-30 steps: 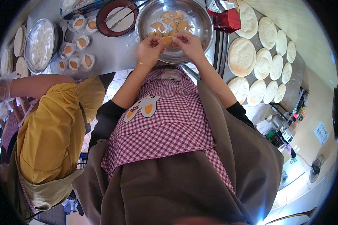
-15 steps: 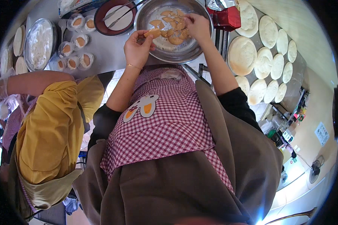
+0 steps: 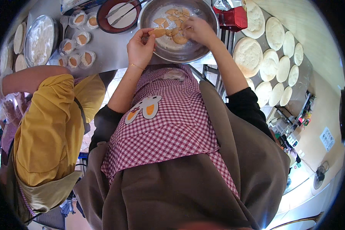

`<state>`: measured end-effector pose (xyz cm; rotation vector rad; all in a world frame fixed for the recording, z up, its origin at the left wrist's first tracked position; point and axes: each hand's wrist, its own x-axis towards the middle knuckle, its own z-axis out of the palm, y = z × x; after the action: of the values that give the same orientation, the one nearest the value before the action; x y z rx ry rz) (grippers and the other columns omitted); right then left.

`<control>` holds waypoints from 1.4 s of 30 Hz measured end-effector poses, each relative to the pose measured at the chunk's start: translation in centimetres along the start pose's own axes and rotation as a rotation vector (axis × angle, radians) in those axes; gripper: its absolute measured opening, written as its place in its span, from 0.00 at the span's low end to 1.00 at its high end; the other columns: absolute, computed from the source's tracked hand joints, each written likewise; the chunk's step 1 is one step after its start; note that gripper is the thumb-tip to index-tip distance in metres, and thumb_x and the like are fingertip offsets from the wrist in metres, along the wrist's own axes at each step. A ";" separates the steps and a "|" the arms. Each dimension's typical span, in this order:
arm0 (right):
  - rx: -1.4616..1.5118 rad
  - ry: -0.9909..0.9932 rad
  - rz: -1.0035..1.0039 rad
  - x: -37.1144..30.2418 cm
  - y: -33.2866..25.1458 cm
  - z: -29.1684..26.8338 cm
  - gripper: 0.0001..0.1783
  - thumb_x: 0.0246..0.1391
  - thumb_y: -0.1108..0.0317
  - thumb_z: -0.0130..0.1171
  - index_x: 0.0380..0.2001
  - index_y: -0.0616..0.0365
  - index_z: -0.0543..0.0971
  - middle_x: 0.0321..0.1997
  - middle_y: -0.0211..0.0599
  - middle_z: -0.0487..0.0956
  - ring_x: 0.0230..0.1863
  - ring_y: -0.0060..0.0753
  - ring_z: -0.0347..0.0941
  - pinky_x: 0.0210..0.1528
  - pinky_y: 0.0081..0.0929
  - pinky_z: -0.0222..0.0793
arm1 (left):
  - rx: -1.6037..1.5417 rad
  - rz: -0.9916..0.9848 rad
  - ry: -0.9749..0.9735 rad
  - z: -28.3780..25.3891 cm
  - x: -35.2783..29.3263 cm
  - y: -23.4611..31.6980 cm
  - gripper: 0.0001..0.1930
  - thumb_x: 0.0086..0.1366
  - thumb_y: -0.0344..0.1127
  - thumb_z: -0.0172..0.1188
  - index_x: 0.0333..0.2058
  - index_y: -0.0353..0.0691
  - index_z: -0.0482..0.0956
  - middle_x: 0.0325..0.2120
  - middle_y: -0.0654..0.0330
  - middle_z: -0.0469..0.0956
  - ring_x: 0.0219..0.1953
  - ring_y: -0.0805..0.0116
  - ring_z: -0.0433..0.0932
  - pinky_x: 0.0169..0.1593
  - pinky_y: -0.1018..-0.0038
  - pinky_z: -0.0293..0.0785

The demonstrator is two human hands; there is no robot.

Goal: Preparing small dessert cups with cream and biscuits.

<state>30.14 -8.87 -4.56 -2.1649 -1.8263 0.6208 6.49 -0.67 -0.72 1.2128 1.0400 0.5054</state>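
Observation:
My left hand (image 3: 141, 48) pinches a tan, flat biscuit-like piece (image 3: 157, 32) over the near left rim of a wide metal bowl (image 3: 195, 57). In that bowl lie several tan pieces (image 3: 172, 18), some of them pointed or broken-looking, with white powder around them. Over the right part of the bowl, my right hand (image 3: 200, 31) reaches down among the pieces with its fingers bent. Its fingertips are partly hidden, so I cannot make out whether they hold a piece.
Left of the bowl stand a dark red bowl (image 3: 100, 19) of white powder with utensils across it and several small clear cups (image 3: 87, 58). Round flatbreads (image 3: 248, 56) cover a surface at right, near a red package (image 3: 234, 18). A co-worker's yellow sleeve (image 3: 46, 130) is close at left.
My right hand has moved slightly down and toward the near side of the bowl, over the pieces. My left hand keeps its piece nearly in place. The co-worker's arm has shifted slightly.

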 end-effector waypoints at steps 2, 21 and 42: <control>0.038 -0.107 -0.068 -0.7 -1.4 0.1 0.12 0.43 0.66 0.59 0.35 0.52 0.81 0.38 0.41 0.75 0.43 0.44 0.73 0.45 0.41 0.70 | -0.010 -0.002 0.001 -0.1 0.0 0.0 0.10 0.61 0.27 0.57 0.42 0.34 0.76 0.30 0.61 0.77 0.24 0.79 0.75 0.25 0.82 0.73; -0.093 0.029 -0.182 -1.3 -4.0 1.3 0.17 0.46 0.69 0.59 0.43 0.47 0.77 0.46 0.35 0.72 0.50 0.43 0.70 0.48 0.41 0.66 | -0.050 0.017 0.018 -0.5 0.4 0.3 0.11 0.60 0.26 0.57 0.42 0.34 0.76 0.31 0.60 0.78 0.23 0.77 0.77 0.24 0.82 0.73; -0.153 -0.006 0.040 -2.3 -4.6 2.3 0.17 0.40 0.63 0.66 0.38 0.49 0.78 0.42 0.35 0.74 0.51 0.41 0.68 0.51 0.42 0.63 | -0.046 0.047 -0.001 -0.8 0.3 0.0 0.12 0.61 0.26 0.57 0.44 0.34 0.74 0.31 0.60 0.77 0.24 0.78 0.76 0.24 0.82 0.74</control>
<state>24.77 -10.41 -4.20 -2.3042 -1.8943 0.5110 5.97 0.01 -0.86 1.1985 0.9960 0.5623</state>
